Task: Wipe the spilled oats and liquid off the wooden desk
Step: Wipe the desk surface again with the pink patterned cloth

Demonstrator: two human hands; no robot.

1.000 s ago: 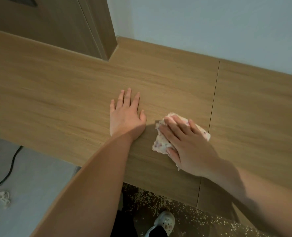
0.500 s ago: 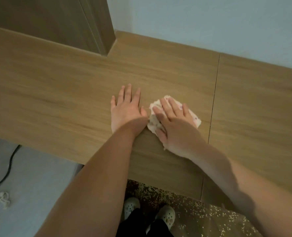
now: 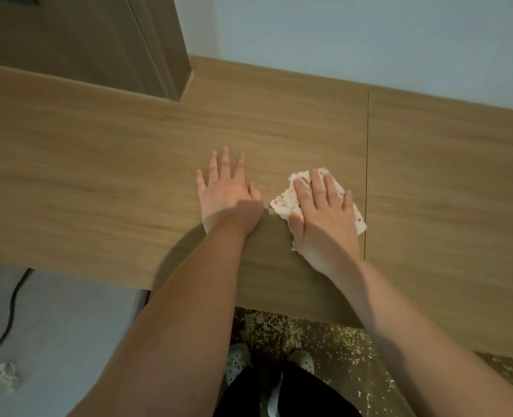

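The patterned cloth lies on the wooden desk just left of the seam, pinned under your flat, straight-fingered right hand, so press evenly and sweep overlapping strokes while your left hand, flat and holding nothing, braces beside it.

A cloth lies on the tabletop under the fingers of the right hand; the left hand lies flat just left of them, a seam just right.

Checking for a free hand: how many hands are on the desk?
2. Left hand flat on the bare desk; right hand beside it, pressing the cloth down. None hidden.
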